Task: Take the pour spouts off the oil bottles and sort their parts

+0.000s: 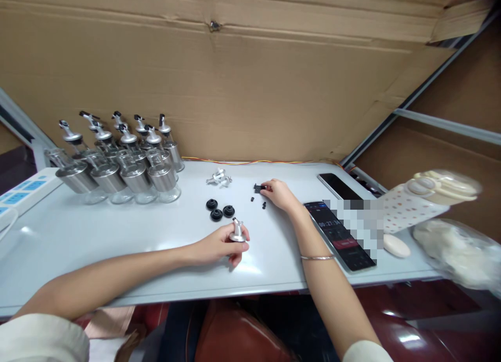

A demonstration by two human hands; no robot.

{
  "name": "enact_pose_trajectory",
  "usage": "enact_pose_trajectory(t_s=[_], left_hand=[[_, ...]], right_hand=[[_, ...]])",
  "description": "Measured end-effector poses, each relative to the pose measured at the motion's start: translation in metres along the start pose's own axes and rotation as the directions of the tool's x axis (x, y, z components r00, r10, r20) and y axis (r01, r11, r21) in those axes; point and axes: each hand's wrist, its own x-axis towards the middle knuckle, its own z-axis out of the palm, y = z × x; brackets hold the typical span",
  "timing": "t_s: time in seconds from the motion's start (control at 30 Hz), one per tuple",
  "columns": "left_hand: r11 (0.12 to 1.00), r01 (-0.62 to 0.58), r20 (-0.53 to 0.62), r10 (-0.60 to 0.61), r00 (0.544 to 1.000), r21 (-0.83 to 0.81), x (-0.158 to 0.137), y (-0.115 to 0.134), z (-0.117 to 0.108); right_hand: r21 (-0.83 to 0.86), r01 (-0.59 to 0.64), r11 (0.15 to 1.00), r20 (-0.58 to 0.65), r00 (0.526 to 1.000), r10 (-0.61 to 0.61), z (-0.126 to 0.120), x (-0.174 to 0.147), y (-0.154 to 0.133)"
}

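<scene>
My left hand (225, 245) holds a silver bottle pourer spout (237, 234) upright between thumb and fingers, just above the table's front part. My right hand (279, 194) reaches farther back, its fingertips pinched on small black plastic parts (258, 188); how many it grips is hidden. Tiny black pieces (264, 205) lie just below that hand. Several black ribbed stoppers (216, 215) sit between the hands, behind the left one. Loose silver spout parts (219, 178) are heaped beyond the stoppers.
Glass bottles with steel sleeves (136, 179) crowd the left, the rear ones topped with pourers. A power strip (29, 192) lies at far left. On the right are a phone with a running timer (338, 237), another phone (338, 186), a dotted bottle (415, 205) and a plastic bag (457, 250).
</scene>
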Motion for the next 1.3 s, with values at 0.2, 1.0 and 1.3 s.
enact_pose_trajectory(t_s=[0.2, 1.0, 1.3], left_hand=[[0.995, -0.022, -0.064, 0.016, 0.998, -0.099, 0.000, -0.003, 0.000], [0.987, -0.119, -0.055, 0.113, 0.992, -0.108, 0.007, -0.009, -0.002], [0.987, -0.132, -0.069, 0.126, 0.990, -0.089, 0.006, -0.010, 0.001]], right_hand=[[0.205, 0.046, 0.978, -0.013, 0.999, -0.044, -0.018, -0.011, -0.025], [0.825, -0.134, 0.549, 0.486, 0.665, -0.568, -0.015, -0.041, -0.077], [0.848, -0.242, 0.472, 0.505, 0.640, -0.580, -0.006, -0.042, -0.078]])
